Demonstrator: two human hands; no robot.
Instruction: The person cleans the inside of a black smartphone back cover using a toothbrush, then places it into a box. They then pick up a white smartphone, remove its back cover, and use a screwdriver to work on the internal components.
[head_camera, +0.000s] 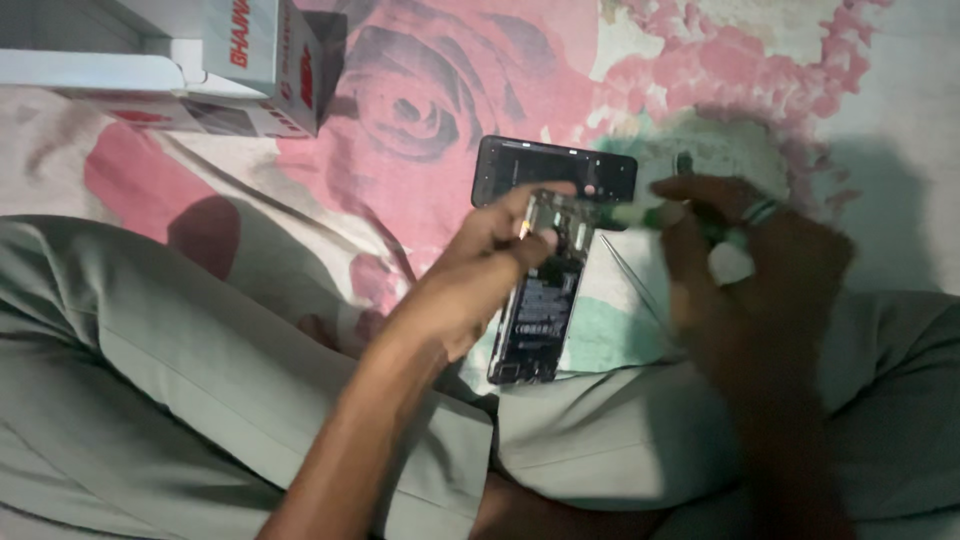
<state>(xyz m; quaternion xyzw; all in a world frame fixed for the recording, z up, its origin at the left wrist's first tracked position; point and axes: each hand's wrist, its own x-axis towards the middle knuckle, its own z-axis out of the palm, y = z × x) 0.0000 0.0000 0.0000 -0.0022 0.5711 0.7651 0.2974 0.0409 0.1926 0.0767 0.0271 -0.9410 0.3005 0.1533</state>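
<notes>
While the opened phone (535, 300) lies face down on the flowered bedsheet (420, 110), between the person's knees, its bare circuit board and dark battery face upward. It looks light, thin and stiff, yet fragile: the exposed board near its top end, with small metal shields and connectors, would not stand pressing or scraping. I judge the safest hold to be along its two long edges, or on the flat battery in the middle of the phone, well away from the board.

The left hand (490, 250) rests against the phone's upper left edge, fingers curled, thumb and forefinger pinching what seems a small yellowish part beside the board. The right hand (740, 240) is blurred; its grip is closed round a green-handled screwdriver (650, 213), whose tip points at the phone's top end, at the board.

Just above the phone, touching or overlapping its top, lies a dark back cover (555, 168) set crosswise. Well apart from the phone, up and to its left, stands a white and red cardboard box (240, 60).

Bedding is soft and uneven, so the phone may tilt or slide under pressure. Open sheet lies to the upper left of the phone and to its right; toward the person, grey-green trouser legs (200, 380) close in, and the phone's bottom end sits right at the cloth.
</notes>
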